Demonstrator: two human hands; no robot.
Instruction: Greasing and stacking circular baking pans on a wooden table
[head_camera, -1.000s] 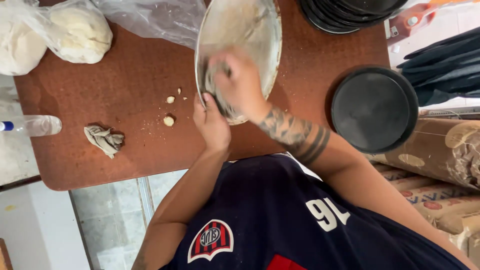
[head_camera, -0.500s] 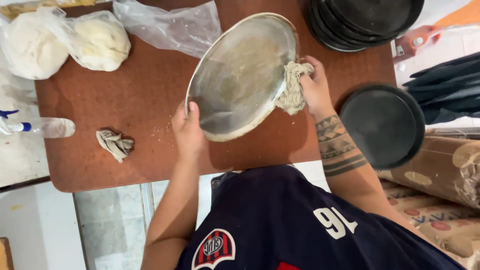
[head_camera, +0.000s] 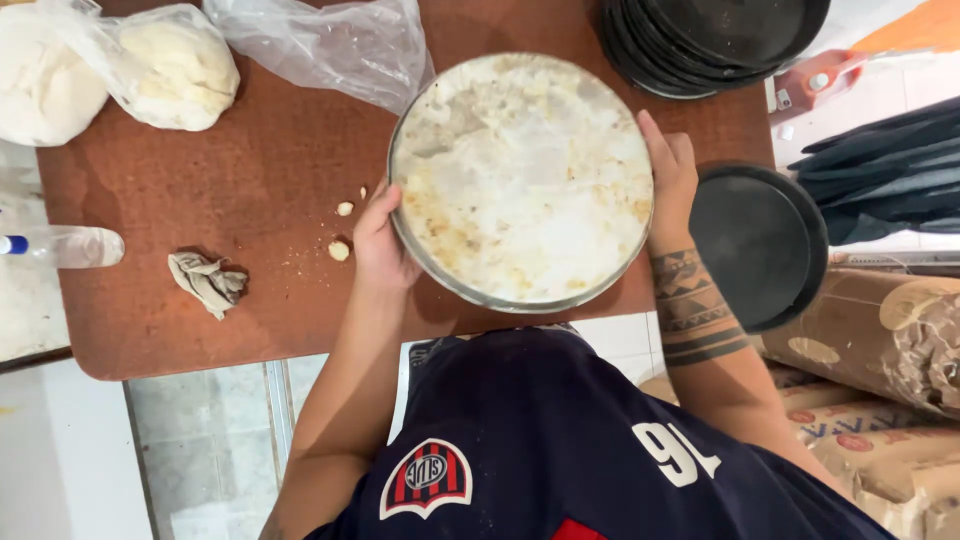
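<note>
Round metal pan (head_camera: 520, 180) is held flat-ish, face up to the camera, over the near half of the brown table (head_camera: 200, 320). Inside is dull grey with a whitish floury film across the middle and yellow-brown crusty patches around the edge and upper left. Rim is thin and looks intact all round.

Left hand (head_camera: 378, 245) grips the pan's left edge, thumb over the rim, fingers curled underneath out of sight. Right hand (head_camera: 670, 180) is on the opposite edge, fingers extended up along the rim, palm against the side. Both closed on the pan; nothing else in either hand that I can see.

Versus half a second ago: the pan was tilted steeply then, bottom edge toward the person, and the right hand was pressing a bunched rag against its right rim. Now the pan is levelled out and the rag is not visible in that hand. Right hand has shifted from the upper right rim to mid-right.

Around it: crumpled rag (head_camera: 208, 282) lying on the table to the left, well apart from the pan. A few dough crumbs (head_camera: 340, 250) just beside the left hand. Two bagged dough balls (head_camera: 170, 70) at the far left corner, loose clear plastic bag (head_camera: 320, 45) next to them. Stack of black pans (head_camera: 720, 40) at the far right, one single black pan (head_camera: 765, 245) just right of the right forearm.
</note>
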